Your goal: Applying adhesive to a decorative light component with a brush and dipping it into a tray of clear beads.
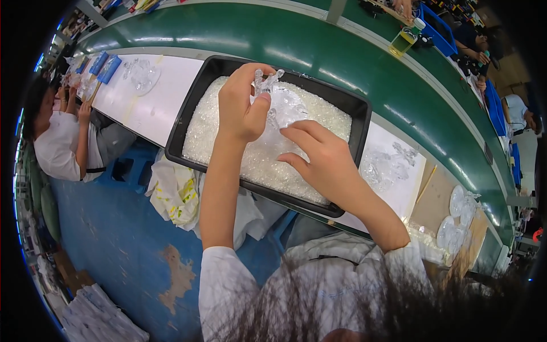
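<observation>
Over a black tray (196, 91) filled with small clear granules (206, 134), my left hand (242, 105) grips a clear plastic piece (289, 104) with knobby parts at its top. The piece looks broad and see-through, and its lower outline blends into the granules. My right hand (325, 159) is just to the right and below, thumb and fingers apart and nothing visibly between them. Its fingertips are close to the piece's lower edge; I cannot tell whether they touch it.
Clear plastic parts (384, 165) lie on the white tabletop (407, 191) to the right, with more round clear pieces (456, 219) beyond. At the left are another clear part (142, 77) and a seated person (62, 139). A green conveyor belt (273, 37) runs behind the tray.
</observation>
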The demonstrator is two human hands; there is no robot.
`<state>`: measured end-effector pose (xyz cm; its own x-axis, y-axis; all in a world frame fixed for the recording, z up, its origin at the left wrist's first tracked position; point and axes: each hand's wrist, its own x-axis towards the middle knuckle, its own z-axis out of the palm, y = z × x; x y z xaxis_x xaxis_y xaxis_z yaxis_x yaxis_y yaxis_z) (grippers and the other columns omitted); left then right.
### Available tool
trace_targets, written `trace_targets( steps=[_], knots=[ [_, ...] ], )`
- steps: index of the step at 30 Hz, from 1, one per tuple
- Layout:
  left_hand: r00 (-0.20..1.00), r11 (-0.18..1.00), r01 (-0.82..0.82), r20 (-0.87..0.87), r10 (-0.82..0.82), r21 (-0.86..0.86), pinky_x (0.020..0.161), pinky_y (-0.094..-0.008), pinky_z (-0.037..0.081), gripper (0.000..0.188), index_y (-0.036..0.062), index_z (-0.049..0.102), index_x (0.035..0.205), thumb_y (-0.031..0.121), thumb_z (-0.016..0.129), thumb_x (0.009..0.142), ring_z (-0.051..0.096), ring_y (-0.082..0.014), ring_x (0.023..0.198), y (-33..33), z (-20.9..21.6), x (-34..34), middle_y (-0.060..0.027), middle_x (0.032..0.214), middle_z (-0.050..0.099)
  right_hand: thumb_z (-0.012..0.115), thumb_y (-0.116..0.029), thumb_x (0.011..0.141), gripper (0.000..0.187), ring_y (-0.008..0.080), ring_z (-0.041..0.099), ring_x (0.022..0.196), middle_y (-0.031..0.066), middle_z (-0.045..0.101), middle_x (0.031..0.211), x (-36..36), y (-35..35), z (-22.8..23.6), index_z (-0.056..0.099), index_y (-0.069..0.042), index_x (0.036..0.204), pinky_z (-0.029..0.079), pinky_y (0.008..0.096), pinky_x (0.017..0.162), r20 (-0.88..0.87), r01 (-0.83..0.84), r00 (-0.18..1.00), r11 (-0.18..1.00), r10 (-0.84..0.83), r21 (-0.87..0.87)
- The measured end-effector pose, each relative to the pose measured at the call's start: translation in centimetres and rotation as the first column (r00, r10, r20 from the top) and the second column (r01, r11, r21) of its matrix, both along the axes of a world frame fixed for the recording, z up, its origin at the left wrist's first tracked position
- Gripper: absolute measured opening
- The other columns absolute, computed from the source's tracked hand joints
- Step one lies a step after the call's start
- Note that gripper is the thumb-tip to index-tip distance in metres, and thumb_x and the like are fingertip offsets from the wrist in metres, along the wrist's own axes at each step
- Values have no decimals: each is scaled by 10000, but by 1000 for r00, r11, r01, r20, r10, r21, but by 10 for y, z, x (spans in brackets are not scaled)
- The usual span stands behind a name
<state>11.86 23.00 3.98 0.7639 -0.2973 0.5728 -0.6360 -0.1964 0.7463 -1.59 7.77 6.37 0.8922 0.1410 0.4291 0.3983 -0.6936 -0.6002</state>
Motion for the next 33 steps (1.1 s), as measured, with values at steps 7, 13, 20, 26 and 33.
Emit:
trace_targets(
  steps=[7,13,20,26,33],
  knots=[
    [1000,999,3,-27,-4,-46,856,-289,465,389,-38,641,1048,145,512,730,583,-178,878,-1,8,-5,-104,944,654,820,-156,765,344,305,672,854,127,669,944,-22,-29,-19,675,-29,1050,561,362,744,-242,49,963,964,-115,-262],
    [998,995,50,-42,-54,-81,739,-316,515,337,22,651,1050,80,583,725,646,-231,857,3,5,-2,-124,970,680,732,-137,878,387,181,679,843,132,697,1027,-1,-33,-10,618,2,1220,562,314,724,-238,279,947,920,-217,275],
    [971,971,238,21,-237,-14,906,-321,458,402,-31,607,1052,201,576,726,597,-212,991,-1,10,-5,-145,1114,664,619,-195,970,326,133,641,833,73,688,1003,20,-54,-8,623,19,1216,534,284,749,-419,343,899,807,-132,481],
    [946,953,302,118,-302,11,881,-360,501,416,-8,626,1002,85,548,605,645,-308,977,2,22,-9,-188,1101,671,639,-53,903,159,191,648,848,99,663,927,3,-76,-22,666,-1,1050,528,321,739,-308,354,907,917,-288,184],
    [913,933,353,190,-361,76,886,-380,514,462,13,635,970,63,525,524,652,-347,956,2,28,-16,-203,1100,670,587,25,873,379,289,657,994,153,654,1134,-5,-76,-32,620,-29,1247,531,365,853,-180,169,973,975,-142,145]
  ],
)
